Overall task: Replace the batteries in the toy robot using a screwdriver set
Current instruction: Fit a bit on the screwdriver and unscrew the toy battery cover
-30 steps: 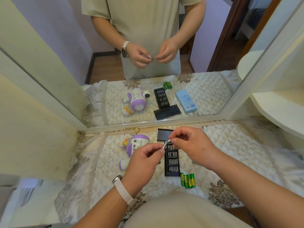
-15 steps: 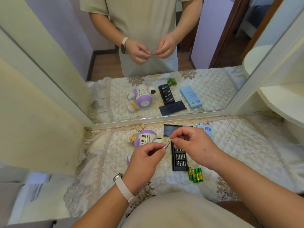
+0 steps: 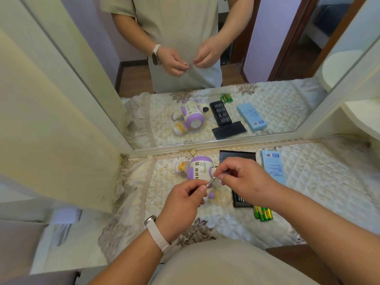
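Mirror point(image 3: 267, 48) stands at the back of a quilted cloth point(image 3: 318, 182). The left hand point(image 3: 181, 204) and right hand point(image 3: 244, 179) are held up over the cloth, close together. The robot point(image 3: 198, 167) lies on the cloth just behind them, and neither hand touches it. A black tray point(image 3: 241, 200) of bits lies partly under the right hand, with its lid point(image 3: 236, 156) behind it and a blue box point(image 3: 272, 163) to the right. Green batteries point(image 3: 263, 213) lie just in front of the tray. The left hand pinches the little silver screwdriver point(image 3: 210, 182). The right hand's finger and thumb pinch at its tip; what they hold there is too small to tell.
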Motion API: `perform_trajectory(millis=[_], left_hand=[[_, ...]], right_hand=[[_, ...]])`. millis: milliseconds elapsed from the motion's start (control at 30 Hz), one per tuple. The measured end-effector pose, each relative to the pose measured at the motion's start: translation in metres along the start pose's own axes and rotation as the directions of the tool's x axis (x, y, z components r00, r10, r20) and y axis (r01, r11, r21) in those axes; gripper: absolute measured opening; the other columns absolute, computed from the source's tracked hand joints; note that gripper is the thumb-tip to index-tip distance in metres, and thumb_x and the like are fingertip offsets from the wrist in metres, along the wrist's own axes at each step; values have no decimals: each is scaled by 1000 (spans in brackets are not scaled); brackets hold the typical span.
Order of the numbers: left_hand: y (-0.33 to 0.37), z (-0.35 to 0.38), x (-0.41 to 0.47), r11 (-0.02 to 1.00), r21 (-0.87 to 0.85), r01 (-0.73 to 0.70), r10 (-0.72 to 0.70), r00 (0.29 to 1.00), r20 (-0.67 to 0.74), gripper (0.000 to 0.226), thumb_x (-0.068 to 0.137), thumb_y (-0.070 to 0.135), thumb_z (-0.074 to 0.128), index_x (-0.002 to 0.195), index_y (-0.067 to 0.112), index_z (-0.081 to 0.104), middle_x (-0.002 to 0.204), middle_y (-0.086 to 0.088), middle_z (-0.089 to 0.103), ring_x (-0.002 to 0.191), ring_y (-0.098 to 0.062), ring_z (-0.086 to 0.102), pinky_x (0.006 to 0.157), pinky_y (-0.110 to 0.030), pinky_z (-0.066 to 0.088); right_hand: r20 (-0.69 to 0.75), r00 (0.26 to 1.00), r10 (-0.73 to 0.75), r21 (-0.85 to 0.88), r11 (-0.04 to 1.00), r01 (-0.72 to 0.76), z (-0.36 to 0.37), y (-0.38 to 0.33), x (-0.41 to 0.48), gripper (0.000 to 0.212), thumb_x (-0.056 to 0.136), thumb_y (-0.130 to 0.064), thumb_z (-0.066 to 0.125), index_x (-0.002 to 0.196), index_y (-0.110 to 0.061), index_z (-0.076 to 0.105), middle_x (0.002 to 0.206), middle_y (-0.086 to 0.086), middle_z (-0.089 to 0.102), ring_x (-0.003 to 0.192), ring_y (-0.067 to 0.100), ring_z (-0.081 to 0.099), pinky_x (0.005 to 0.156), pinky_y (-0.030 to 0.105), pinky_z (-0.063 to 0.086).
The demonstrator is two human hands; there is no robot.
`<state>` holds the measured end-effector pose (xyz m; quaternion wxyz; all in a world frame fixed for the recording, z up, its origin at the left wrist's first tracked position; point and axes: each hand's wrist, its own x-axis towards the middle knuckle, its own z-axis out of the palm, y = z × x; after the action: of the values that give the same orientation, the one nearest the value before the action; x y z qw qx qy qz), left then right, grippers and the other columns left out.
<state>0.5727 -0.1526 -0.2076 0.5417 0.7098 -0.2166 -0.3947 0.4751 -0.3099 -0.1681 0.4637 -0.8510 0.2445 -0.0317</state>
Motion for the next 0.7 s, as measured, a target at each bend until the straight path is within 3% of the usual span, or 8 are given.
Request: perform_trajectory(millis=[133, 333, 467, 600, 700], left_hand=[[-8, -12, 2, 1000, 3, -2, 2, 1000, -2, 22, 98, 8, 54, 97, 17, 75, 74, 2, 64, 63, -8, 56, 63, -19, 45], [-9, -21, 0, 999, 6, -37, 37, 999, -11, 29, 95, 6, 60, 85, 31, 71, 77, 3, 69, 64, -4, 58, 66, -19, 49], [-14, -28, 1, 972, 188, -141, 143, 990, 3, 28, 93, 11, 63, 85, 38, 68, 77, 9, 64, 68, 0, 55, 69, -16, 46], [-19, -33, 3, 912, 320, -257, 261, 965, 33, 14, 93, 14, 63, 94, 24, 73, 78, 12, 57, 73, 3, 54, 68, -8, 38], [-21, -34, 7, 823, 451, -345, 360, 931, 57, 18, 91, 25, 57, 98, 19, 74, 80, 17, 54, 78, 7, 52, 68, -5, 35]], right_hand=[[79, 996, -44, -88, 995, 51, 2, -9, 6, 20, 90, -12, 65, 83, -31, 67, 82, -11, 66, 77, 3, 62, 70, 17, 49], [135, 991, 11, -142, 990, 8, 6, -16, 15, 19, 88, -14, 67, 81, -32, 68, 79, -6, 69, 71, 3, 65, 69, 21, 52], [209, 978, -4, -238, 970, 55, 6, -20, 20, 10, 88, -19, 68, 86, -28, 72, 85, -8, 68, 78, 7, 63, 75, 28, 53], [252, 968, -4, -244, 968, 67, 6, -21, 22, 17, 88, -16, 67, 81, -32, 66, 80, -11, 66, 74, 4, 62, 71, 23, 52], [241, 971, 15, -182, 983, 29, 8, -17, 23, 19, 87, -11, 68, 80, -28, 62, 75, -10, 64, 68, 3, 60, 67, 22, 50]])
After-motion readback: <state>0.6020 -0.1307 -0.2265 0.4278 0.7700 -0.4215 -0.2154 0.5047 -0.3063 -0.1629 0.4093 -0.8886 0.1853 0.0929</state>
